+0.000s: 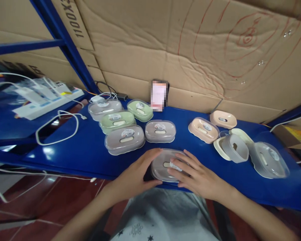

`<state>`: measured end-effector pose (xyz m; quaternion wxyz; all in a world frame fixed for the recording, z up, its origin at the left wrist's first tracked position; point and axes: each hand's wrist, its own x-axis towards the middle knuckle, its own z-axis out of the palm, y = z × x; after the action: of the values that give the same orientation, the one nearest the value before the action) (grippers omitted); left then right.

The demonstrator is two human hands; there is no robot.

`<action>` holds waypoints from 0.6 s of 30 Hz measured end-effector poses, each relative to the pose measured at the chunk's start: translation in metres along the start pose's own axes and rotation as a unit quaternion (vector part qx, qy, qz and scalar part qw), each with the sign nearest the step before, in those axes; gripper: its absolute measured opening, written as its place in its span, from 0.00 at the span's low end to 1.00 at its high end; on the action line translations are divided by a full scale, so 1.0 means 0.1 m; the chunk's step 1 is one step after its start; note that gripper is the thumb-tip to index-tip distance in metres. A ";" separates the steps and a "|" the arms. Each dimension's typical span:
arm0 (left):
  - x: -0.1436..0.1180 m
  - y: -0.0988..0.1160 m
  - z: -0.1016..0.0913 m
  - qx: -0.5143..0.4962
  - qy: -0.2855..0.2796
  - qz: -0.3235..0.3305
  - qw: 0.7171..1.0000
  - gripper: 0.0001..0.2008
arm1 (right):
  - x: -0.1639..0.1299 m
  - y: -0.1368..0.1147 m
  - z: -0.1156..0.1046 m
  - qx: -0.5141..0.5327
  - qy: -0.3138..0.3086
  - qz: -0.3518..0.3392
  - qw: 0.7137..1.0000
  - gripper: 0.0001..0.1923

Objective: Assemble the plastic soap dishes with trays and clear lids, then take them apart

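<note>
Grey lidded soap box [165,164] sits at the near edge of the blue counter [90,150], just ahead of the person's lap, so a sideways push or uneven press on the clear lid could tip it off that edge, or leave the lid seated crooked. Left hand [135,175] lies spread and cupped against the box's left side, fingers apart, while right hand [195,175] rests flat over the lid with fingers splayed across its label; neither is clenched. Further back stand closed grey box [124,139], green box [117,121] and pink box [203,130]; open parts [234,147] lie toward the right.
</note>
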<state>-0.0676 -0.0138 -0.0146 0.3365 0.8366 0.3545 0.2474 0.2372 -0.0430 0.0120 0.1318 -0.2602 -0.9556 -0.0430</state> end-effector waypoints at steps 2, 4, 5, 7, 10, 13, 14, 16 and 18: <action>0.00 0.01 0.00 0.008 -0.010 -0.002 1.000 0.44 | -0.01 -0.01 0.02 -0.017 -0.004 -0.022 1.000 0.32; 0.00 0.02 -0.01 0.019 -0.025 -0.004 0.999 0.44 | -0.02 -0.02 0.04 -0.010 -0.003 -0.024 1.000 0.32; 0.00 0.02 -0.01 0.023 -0.031 -0.004 0.999 0.45 | -0.01 -0.01 0.05 0.001 -0.001 -0.017 1.000 0.32; 0.00 0.03 -0.01 0.025 -0.036 0.000 0.999 0.47 | -0.01 0.01 0.05 0.022 0.012 0.000 1.000 0.30; 0.00 0.04 -0.02 0.021 -0.033 0.007 0.999 0.45 | -0.02 0.04 0.05 0.035 0.024 0.006 0.999 0.27; 0.01 0.04 -0.01 0.025 -0.031 0.009 0.999 0.43 | -0.04 0.07 0.06 0.043 0.026 0.019 0.999 0.27; 0.01 0.04 0.00 0.028 -0.031 0.010 0.999 0.43 | -0.05 0.07 0.06 0.044 0.028 0.023 0.998 0.27; 0.01 0.04 0.00 0.032 -0.032 0.013 0.999 0.43 | -0.07 0.07 0.07 0.041 0.031 0.029 0.998 0.28; 0.01 0.04 0.00 0.034 -0.034 0.015 0.999 0.43 | -0.08 0.07 0.09 0.040 0.039 0.031 0.998 0.29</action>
<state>-0.0656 -0.0152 -0.0111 0.3156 0.8608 0.3383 0.2121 0.2454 -0.0394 0.0011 0.1801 -0.2824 -0.9422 -0.0111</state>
